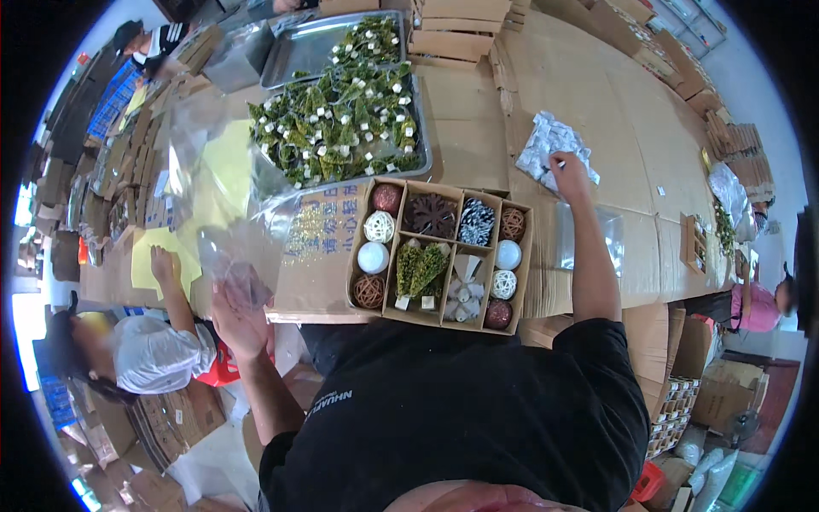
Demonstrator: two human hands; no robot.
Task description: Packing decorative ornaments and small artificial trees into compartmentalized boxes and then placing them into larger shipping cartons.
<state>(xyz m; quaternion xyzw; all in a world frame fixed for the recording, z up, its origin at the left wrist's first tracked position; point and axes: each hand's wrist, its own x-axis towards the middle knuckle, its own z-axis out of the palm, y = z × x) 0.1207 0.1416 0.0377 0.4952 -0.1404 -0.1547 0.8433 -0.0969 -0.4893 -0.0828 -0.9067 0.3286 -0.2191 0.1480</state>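
My left hand (239, 317) is closed on a clear plastic bag (243, 200), which stands up loosely and blurs over the table's left side. At the far right my right hand (571, 175) has its fingers pinched at the edge of a heap of small white packets (546, 145), seemingly on one of them. Between my arms lies a divided cardboard box (522, 294). Its compartments hold a brown snowflake (429, 213), a frosted pinecone (477, 224), green mini trees (420, 271), a pale flower-like ornament (465, 290), and several balls down both sides.
Beyond the box, a metal tray (424, 128) holds many small green trees with white bases. A clear plastic piece (590, 237) lies under my right forearm. A co-worker (162, 352) sits at the left by yellow paper (162, 256). Cardboard stacks (456, 26) stand at the back.
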